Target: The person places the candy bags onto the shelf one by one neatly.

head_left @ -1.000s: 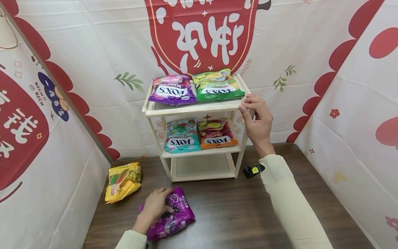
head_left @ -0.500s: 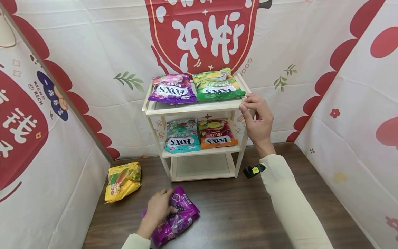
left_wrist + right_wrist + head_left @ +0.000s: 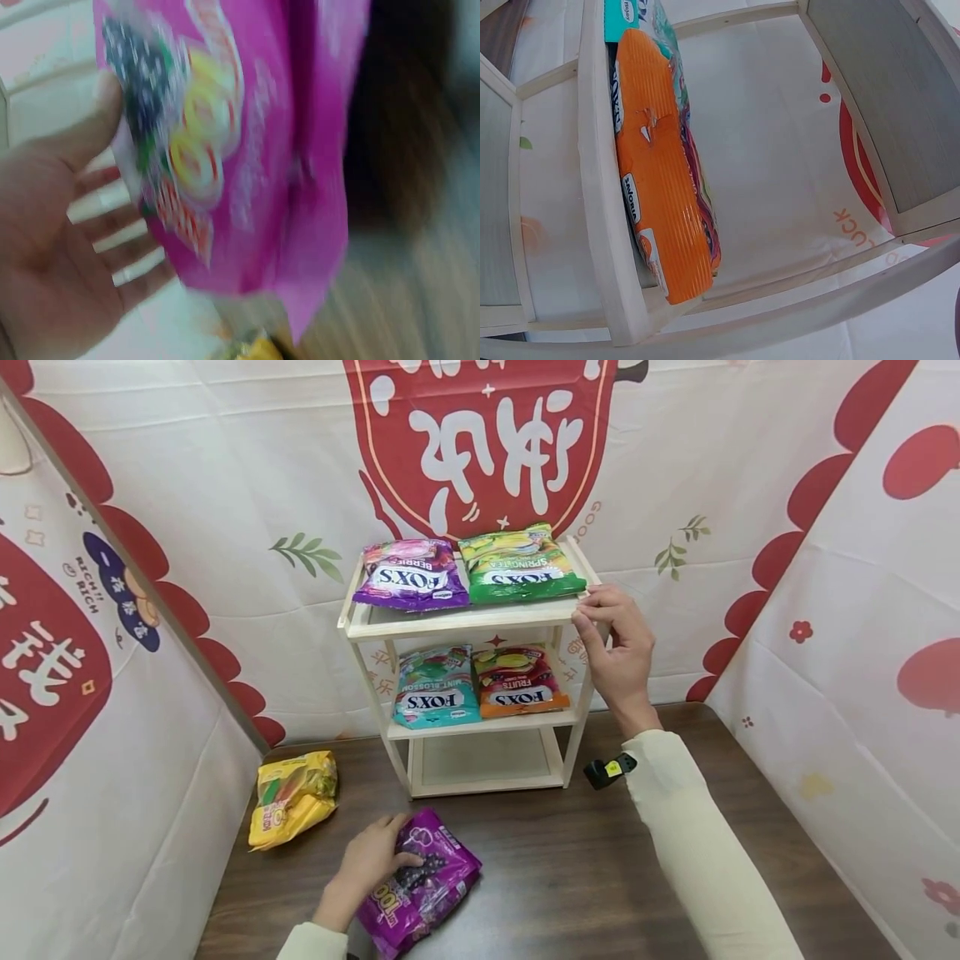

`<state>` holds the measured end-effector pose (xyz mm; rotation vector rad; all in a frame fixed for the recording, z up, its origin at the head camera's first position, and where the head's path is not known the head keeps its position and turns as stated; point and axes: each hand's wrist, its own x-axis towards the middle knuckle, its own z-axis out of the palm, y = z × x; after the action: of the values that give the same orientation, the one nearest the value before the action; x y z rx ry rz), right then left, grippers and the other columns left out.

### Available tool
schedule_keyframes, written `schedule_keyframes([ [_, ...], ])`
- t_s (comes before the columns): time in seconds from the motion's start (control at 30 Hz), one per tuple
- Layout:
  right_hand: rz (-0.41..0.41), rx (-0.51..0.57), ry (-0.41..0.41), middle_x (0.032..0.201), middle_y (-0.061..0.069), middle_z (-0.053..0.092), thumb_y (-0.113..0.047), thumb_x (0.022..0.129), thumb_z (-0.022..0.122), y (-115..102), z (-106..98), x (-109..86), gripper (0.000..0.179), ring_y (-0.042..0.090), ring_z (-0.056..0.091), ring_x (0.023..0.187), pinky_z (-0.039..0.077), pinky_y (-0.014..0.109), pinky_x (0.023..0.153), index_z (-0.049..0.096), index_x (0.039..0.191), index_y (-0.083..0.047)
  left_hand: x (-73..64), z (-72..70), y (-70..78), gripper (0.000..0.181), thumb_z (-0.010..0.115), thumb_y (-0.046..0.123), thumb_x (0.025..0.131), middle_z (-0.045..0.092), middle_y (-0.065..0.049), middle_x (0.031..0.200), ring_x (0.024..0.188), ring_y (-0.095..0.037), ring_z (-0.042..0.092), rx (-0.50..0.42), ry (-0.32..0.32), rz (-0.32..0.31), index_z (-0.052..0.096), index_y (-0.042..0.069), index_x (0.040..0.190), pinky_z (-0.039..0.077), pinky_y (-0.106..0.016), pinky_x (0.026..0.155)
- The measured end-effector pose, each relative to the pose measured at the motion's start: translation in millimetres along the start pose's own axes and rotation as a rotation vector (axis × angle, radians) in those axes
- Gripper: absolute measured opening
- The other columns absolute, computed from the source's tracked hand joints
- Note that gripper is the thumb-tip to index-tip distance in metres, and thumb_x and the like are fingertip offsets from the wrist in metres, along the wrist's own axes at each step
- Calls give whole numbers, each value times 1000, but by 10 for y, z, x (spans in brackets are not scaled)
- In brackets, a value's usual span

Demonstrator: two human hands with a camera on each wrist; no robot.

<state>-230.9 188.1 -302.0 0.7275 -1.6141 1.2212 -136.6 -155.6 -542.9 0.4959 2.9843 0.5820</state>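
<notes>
My left hand grips a purple grape candy bag low at the front of the table. In the left wrist view the thumb lies over one edge of the purple bag, and the other fingers pass behind it. With my right hand I pinch the front right corner of a pale wooden shelf rack. On its top tier lie a purple Berries bag and a green Spring Tea bag. The middle tier bears a teal Mint Blossom bag and an orange Fruits bag.
A yellow candy bag lies on the brown table at the left. Printed white cloth walls enclose the back and both sides. The rack's bottom tier stands close to the table top.
The purple grape bag has shifted slightly right and turned under my left hand, and more of its lettering shows. My right hand keeps its hold on the rack corner.
</notes>
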Motion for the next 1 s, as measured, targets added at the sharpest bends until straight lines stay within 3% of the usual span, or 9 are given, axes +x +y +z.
schedule_keyframes([
  [0.17, -7, -2, -11, 99, 32, 59, 20, 78, 62, 9, 8, 3, 13, 42, 53, 109, 46, 42, 99, 61, 90, 16, 25, -116, -195, 76, 80, 33, 73, 53, -19, 131, 113, -42, 54, -112, -120, 91, 48, 15, 139, 46, -61, 89],
  [0.3, -11, 0, -13, 99, 32, 59, 20, 78, 62, 13, 1, 1, 13, 42, 53, 109, 46, 42, 99, 61, 90, 15, 40, -170, -241, 84, 82, 28, 71, 49, -18, 135, 113, -43, 53, -82, -211, 166, 41, 25, 145, 46, -63, 87],
  [0.37, -15, -6, -19, 99, 32, 59, 21, 78, 62, 14, -6, -2, 13, 43, 53, 109, 46, 43, 99, 61, 90, 15, 46, -173, -229, 86, 82, 28, 70, 46, -18, 138, 115, -42, 52, -18, -217, 229, 40, 30, 146, 47, -62, 86],
  [0.5, -19, -16, -16, 99, 32, 59, 21, 78, 62, 14, -19, -3, 14, 42, 53, 109, 46, 43, 99, 61, 90, 16, 61, -157, -179, 85, 82, 31, 69, 38, -13, 147, 125, -37, 45, 126, -172, 419, 42, 32, 144, 44, -60, 93],
  [0.6, -17, -13, -10, 99, 32, 59, 21, 78, 62, 12, -11, -2, 13, 42, 53, 109, 46, 43, 99, 61, 90, 15, 58, -137, -169, 80, 81, 32, 70, 36, -8, 150, 129, -36, 42, 178, -152, 518, 46, 31, 142, 42, -59, 97],
  [0.7, -18, -12, -10, 99, 32, 59, 21, 78, 62, 12, -3, -1, 13, 42, 53, 109, 46, 43, 99, 61, 90, 15, 50, -122, -177, 76, 80, 33, 72, 37, -5, 150, 130, -36, 40, 162, -165, 523, 48, 32, 141, 44, -58, 95],
  [1.0, -6, -11, -8, 100, 32, 59, 20, 79, 62, 13, -2, -4, 12, 42, 53, 110, 45, 43, 99, 61, 90, 16, 33, -25, -206, 72, 77, 32, 74, 36, -1, 151, 127, -34, 42, 43, -176, 429, 49, 32, 140, 45, -52, 96],
])
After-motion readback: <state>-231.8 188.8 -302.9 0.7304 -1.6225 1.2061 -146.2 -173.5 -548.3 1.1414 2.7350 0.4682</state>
